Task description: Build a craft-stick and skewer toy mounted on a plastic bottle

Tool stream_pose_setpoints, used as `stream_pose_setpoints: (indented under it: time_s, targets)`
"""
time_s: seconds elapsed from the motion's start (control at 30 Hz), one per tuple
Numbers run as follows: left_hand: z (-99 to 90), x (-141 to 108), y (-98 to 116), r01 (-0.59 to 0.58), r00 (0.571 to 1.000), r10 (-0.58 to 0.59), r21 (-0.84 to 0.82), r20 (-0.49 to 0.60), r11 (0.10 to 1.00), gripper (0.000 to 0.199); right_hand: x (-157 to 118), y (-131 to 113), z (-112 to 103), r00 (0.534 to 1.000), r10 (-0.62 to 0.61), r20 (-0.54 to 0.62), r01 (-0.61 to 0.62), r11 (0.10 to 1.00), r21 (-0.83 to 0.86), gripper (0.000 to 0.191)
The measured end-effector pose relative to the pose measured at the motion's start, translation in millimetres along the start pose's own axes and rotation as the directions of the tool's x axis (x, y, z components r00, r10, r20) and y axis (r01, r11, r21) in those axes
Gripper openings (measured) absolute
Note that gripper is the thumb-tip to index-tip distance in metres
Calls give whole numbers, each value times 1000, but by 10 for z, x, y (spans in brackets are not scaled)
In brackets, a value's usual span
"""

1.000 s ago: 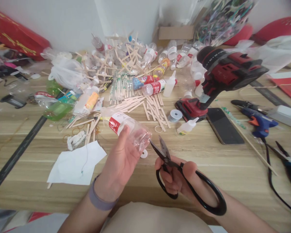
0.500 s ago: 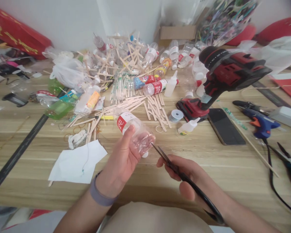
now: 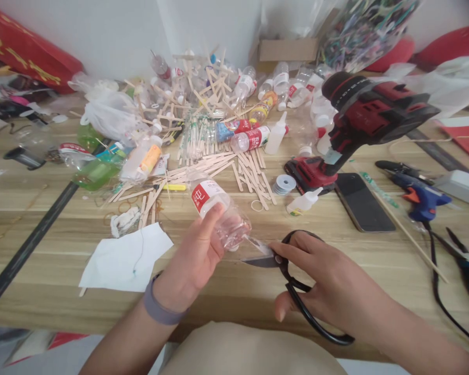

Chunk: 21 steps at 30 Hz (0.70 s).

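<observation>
My left hand [image 3: 197, 250] grips a clear plastic bottle [image 3: 229, 216] with a red and white label, tilted so its lower end points right and toward me. My thumb lies along the bottle's side, and the fingers behind it are partly hidden. In my right hand [image 3: 320, 271] is a pair of black-handled scissors [image 3: 279, 260]. Their blades are spread apart, and the tips reach close to the lower end of the bottle; I cannot tell whether they touch it. A torn-edged white paper [image 3: 125, 260] lies left of my left hand.
Wooden sticks [image 3: 254, 177], several plastic bottles [image 3: 252, 139] and plastic bags [image 3: 113, 117] crowd the back. To the right are a cordless drill [image 3: 379, 114], a phone [image 3: 363, 203], a glue gun [image 3: 418, 192] with its cable, a small squeeze bottle [image 3: 303, 203] and a spool [image 3: 284, 185].
The scissors have gone from nearly closed to spread wide, and my right hand has turned over with its back upward. The bottle has shifted only slightly in my left hand.
</observation>
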State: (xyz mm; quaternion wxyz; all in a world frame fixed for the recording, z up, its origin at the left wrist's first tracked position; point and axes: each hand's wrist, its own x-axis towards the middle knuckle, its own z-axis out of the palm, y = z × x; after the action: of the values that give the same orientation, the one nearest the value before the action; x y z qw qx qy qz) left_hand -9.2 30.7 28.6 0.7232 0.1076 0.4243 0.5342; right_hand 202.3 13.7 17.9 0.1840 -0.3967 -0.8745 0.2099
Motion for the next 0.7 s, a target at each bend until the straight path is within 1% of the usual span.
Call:
stream_pose_setpoints:
  time_s: [0.07,0.13,0.17,0.23,0.3,0.37,0.47,0.57,0.63,0.7]
  targets:
    - [-14,10,1,0,1000,0,0,8,1000,16,4,30,-3,999,-46,-24,44,995,-89,62]
    - [-25,20,4,11,1000,-11,4,12,1000,18,13,38,-18,997,-61,-42,56,993,-107,63]
    - [-29,23,6,20,1000,-20,1,12,1000,19,19,36,-29,998,-51,-38,49,996,-74,63]
    - [-34,26,14,40,999,-40,-15,1,999,20,32,28,-48,1000,-7,1,7,997,71,60]
    - [-33,22,26,72,997,-72,-30,-15,997,22,51,32,-60,998,36,55,-49,969,242,57]
    - [-27,17,39,105,994,-106,-30,-31,994,23,78,57,-62,993,54,106,-89,930,356,54]
    - [-13,14,56,162,986,-162,-6,-24,987,29,126,123,-55,984,25,177,-106,881,461,52]
    - [3,20,62,215,976,-215,4,14,977,37,156,181,-37,979,2,203,-117,823,556,59]
    - [15,26,62,204,979,-204,-13,13,979,38,154,192,-19,979,16,202,-137,784,606,61]
    - [25,33,64,161,987,-162,-36,-15,986,39,136,172,4,983,37,181,-145,763,630,62]
